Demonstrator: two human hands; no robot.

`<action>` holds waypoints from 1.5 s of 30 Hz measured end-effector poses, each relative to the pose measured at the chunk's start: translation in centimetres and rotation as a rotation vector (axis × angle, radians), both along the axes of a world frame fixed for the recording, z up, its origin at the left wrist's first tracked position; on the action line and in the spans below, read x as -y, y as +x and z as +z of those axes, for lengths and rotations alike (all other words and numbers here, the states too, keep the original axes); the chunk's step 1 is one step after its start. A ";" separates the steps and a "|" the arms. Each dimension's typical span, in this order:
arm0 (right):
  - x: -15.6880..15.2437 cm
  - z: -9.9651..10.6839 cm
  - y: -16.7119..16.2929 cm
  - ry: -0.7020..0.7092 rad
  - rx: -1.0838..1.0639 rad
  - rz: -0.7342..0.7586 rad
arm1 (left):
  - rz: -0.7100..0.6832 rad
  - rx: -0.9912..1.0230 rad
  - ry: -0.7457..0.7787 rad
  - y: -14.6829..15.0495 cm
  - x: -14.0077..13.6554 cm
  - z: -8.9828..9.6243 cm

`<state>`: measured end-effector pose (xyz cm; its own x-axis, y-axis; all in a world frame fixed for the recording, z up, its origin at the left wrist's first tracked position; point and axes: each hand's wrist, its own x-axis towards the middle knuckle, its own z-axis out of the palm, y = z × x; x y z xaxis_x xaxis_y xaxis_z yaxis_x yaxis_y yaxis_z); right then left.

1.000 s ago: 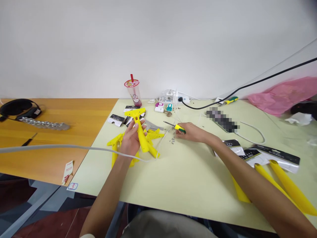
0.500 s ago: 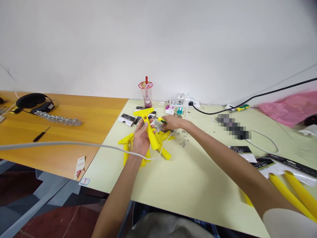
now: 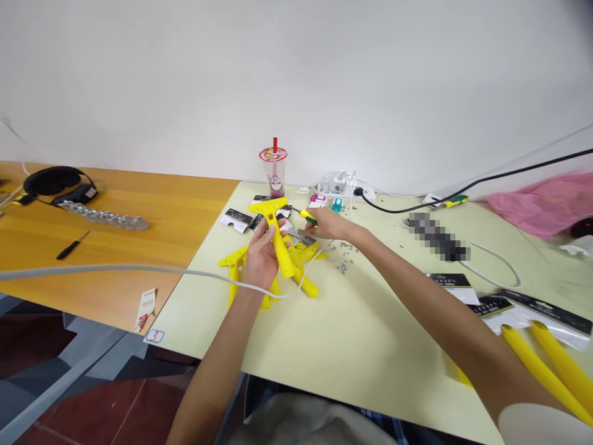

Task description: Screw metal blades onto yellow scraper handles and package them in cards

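My left hand (image 3: 259,262) is wrapped round the handle of a yellow T-shaped scraper (image 3: 281,250), its wide head pointing away from me. My right hand (image 3: 328,222) grips a screwdriver (image 3: 307,216) with a yellow and green handle; the dark shaft points left, towards the scraper head, and where its tip ends is hard to see. Below the right fingers is a flat grey metal piece (image 3: 303,237), and whether they hold it I cannot tell. More yellow scraper parts (image 3: 235,272) lie under and around my left hand. Small metal screws (image 3: 343,267) are scattered to the right.
A lidded cup with a red straw (image 3: 275,170) stands near the wall, beside black-and-white cards (image 3: 236,219). A power strip (image 3: 340,184) with cables lies behind. Packaging and yellow handles (image 3: 532,364) are at right. A white cable (image 3: 185,272) crosses in front.
My right hand and the screwdriver have shifted slightly back and to the right. The grey metal piece now looks flatter. My left hand keeps the scraper in nearly the same place.
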<state>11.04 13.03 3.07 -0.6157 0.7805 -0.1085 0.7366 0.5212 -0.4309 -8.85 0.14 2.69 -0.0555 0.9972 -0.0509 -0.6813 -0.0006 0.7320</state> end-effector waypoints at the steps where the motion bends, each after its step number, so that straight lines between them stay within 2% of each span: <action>1: 0.3 0.3 0.1 0.004 -0.024 -0.008 | 0.015 -0.010 0.001 -0.1 0.0 0.0; 6: 1.5 1.2 0.4 -0.060 -0.079 0.060 | 0.097 0.023 -0.001 -0.9 -0.3 0.2; 10: 1.9 0.5 -0.3 -0.088 -0.028 0.110 | 0.120 0.010 0.042 -1.6 -0.4 0.4; 18: 1.6 -1.2 -1.2 0.000 0.047 0.067 | 0.107 0.105 0.011 -1.5 -0.4 0.5; 21: 2.0 -1.0 -1.7 0.064 0.068 0.062 | 0.112 0.140 0.021 -1.4 -0.3 0.7; 25: 2.7 -0.5 -2.9 0.094 0.072 0.140 | 0.124 0.183 0.005 -1.4 -0.3 0.9; 33: 1.9 -0.9 -4.3 -0.013 0.062 0.179 | 0.112 0.187 0.019 -1.5 -0.3 1.0; 45: 0.0 1.0 -1.7 -0.181 -0.084 0.032 | 0.117 0.186 0.002 -1.6 -0.3 0.8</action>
<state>9.31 13.06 4.05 -0.6526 0.7329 -0.1923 0.6784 0.4521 -0.5791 -10.42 0.46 3.48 -0.1604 0.9846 -0.0693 -0.7996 -0.0885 0.5939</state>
